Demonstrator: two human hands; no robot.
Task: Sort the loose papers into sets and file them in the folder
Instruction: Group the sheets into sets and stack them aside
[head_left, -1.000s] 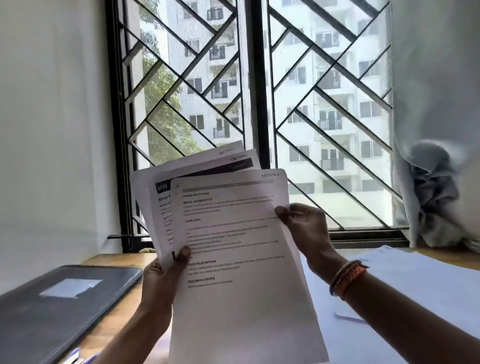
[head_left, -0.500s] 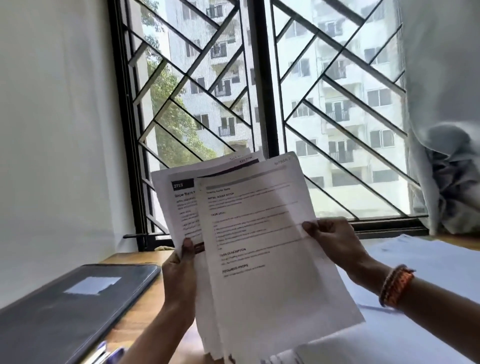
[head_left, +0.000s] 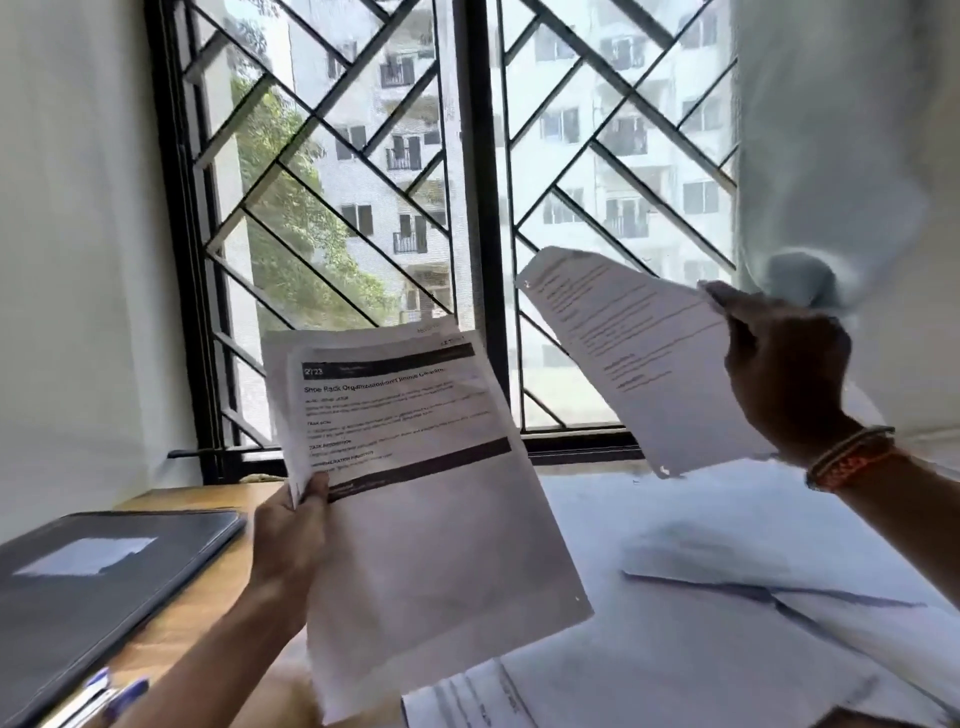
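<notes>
Pinching two printed sheets (head_left: 415, 467), the left hand (head_left: 288, 540) sits apart from the right hand (head_left: 784, 374), which grips one sheet (head_left: 639, 358); a closed folder (head_left: 104, 582) lies at the desk's (head_left: 176, 629) left edge.

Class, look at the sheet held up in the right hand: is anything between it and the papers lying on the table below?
Nothing visible. The right hand holds the single sheet in open air above the papers on the table. The stack in the left hand sits off to the left, apart from it.
</notes>
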